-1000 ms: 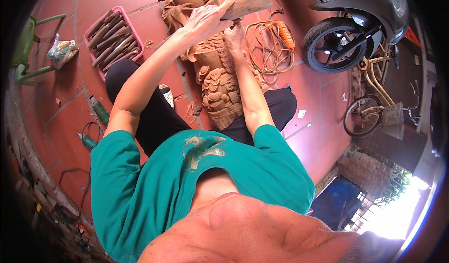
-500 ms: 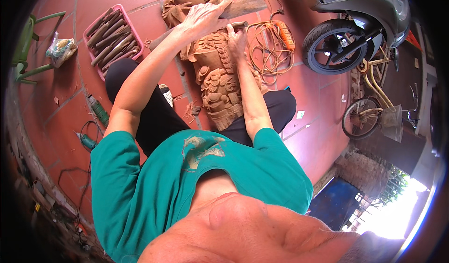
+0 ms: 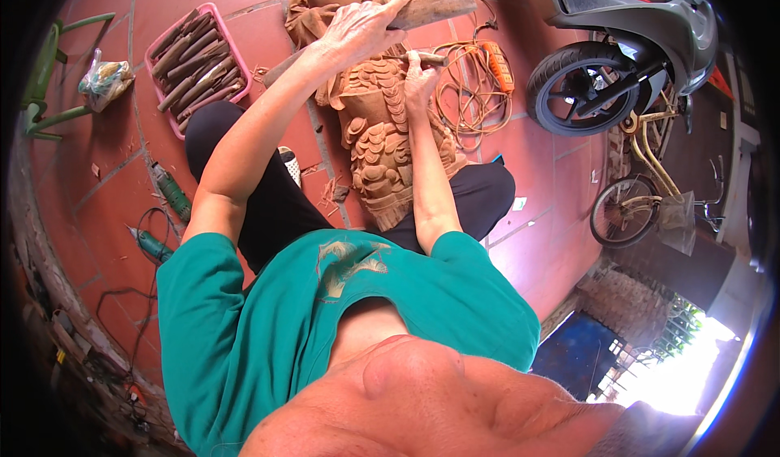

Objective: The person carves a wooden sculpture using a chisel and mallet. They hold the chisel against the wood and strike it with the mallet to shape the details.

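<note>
Keep left hand (image 3: 357, 28), closed around wooden mallet (image 3: 435, 6) at upper centre, striking squarely on chisel (image 3: 426, 57) gripped in right hand (image 3: 418, 83) against carved wooden statue (image 3: 382, 132).

A short-sleeved teal T-shirt (image 3: 268, 327) with a pale gold print (image 3: 349, 262) on the chest, black trousers (image 3: 276, 205), bare forearms

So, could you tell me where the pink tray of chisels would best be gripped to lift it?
Probably by the two long rims of the pink tray, one hand from each side: the chisels lie lengthwise and fill it, so only its raised edges are free.
</note>
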`<action>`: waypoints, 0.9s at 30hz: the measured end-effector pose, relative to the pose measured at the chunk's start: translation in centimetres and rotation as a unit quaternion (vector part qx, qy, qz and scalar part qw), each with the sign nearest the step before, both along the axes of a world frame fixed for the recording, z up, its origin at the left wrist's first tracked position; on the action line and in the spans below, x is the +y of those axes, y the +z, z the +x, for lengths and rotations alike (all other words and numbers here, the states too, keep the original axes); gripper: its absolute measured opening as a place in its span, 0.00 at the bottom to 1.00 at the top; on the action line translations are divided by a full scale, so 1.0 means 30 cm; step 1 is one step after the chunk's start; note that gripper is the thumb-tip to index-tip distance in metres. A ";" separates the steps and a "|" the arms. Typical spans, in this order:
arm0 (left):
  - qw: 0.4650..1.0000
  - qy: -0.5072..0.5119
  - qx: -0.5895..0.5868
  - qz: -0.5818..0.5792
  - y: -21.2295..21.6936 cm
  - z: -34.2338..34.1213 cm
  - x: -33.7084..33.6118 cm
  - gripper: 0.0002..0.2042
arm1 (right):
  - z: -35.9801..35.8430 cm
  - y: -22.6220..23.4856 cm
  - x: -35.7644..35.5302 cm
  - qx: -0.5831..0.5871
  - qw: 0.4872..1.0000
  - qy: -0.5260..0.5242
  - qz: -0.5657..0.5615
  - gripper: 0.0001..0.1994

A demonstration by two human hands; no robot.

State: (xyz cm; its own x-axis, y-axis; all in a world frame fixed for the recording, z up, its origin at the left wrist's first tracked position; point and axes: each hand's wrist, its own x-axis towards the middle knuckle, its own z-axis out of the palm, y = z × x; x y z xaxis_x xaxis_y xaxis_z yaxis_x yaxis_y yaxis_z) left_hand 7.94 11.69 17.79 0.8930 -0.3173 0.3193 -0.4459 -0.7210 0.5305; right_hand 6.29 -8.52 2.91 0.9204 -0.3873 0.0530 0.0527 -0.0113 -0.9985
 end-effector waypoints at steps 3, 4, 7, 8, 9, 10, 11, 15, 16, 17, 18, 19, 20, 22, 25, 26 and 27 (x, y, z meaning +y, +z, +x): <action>1.000 -0.005 0.000 -0.008 -0.003 0.001 -0.002 0.31 | -0.010 0.017 0.006 -0.017 1.000 0.004 0.024 0.07; 1.000 -0.009 0.000 -0.014 -0.002 0.001 -0.005 0.30 | -0.002 0.018 0.000 -0.016 1.000 0.009 0.000 0.07; 1.000 -0.013 0.020 -0.008 0.007 -0.002 -0.007 0.31 | 0.024 0.024 -0.003 -0.002 0.998 0.020 -0.052 0.08; 1.000 -0.017 0.020 -0.010 0.012 -0.005 -0.010 0.31 | 0.034 0.020 -0.008 0.004 0.997 0.022 -0.067 0.09; 1.000 -0.020 0.019 -0.012 0.020 -0.009 -0.015 0.31 | 0.044 0.022 -0.010 0.011 0.996 0.024 -0.083 0.10; 0.999 -0.024 0.018 -0.015 0.026 -0.012 -0.020 0.32 | 0.053 0.006 -0.023 0.020 0.992 0.025 -0.126 0.11; 0.999 -0.021 0.015 -0.020 0.029 -0.013 -0.017 0.32 | 0.050 0.017 -0.009 0.021 0.990 0.021 -0.141 0.11; 0.998 -0.024 -0.004 -0.057 0.029 -0.009 -0.019 0.33 | 0.029 0.020 0.016 0.020 0.986 0.013 -0.165 0.11; 0.997 -0.028 -0.011 -0.069 0.029 -0.008 -0.024 0.33 | 0.024 0.013 0.012 0.019 0.987 0.013 -0.161 0.11; 0.996 -0.038 -0.014 -0.081 0.031 -0.013 -0.028 0.33 | 0.021 0.019 0.016 0.022 0.985 0.016 -0.171 0.11; 0.994 -0.048 -0.018 -0.093 0.034 -0.021 -0.034 0.33 | 0.018 0.026 0.018 0.024 0.983 0.019 -0.181 0.10; 0.993 -0.058 -0.021 -0.104 0.036 -0.026 -0.040 0.32 | 0.016 0.034 0.020 0.027 0.981 0.022 -0.191 0.10; 0.994 -0.073 0.001 -0.078 0.030 -0.023 -0.043 0.32 | 0.018 0.047 0.026 -0.017 0.974 0.026 -0.223 0.11; 0.993 -0.103 0.044 -0.026 -0.001 -0.016 -0.056 0.32 | 0.022 0.074 0.040 -0.106 0.952 0.033 -0.285 0.12; 0.990 -0.106 0.070 0.053 -0.001 -0.033 -0.055 0.31 | -0.002 0.112 0.046 -0.084 0.963 0.083 -0.244 0.14; 0.992 -0.098 0.064 0.042 0.009 -0.038 -0.056 0.31 | -0.001 0.107 0.038 -0.081 0.959 0.077 -0.259 0.14; 0.994 -0.090 0.059 0.031 0.020 -0.040 -0.056 0.31 | 0.004 0.098 0.030 -0.079 0.956 0.070 -0.273 0.14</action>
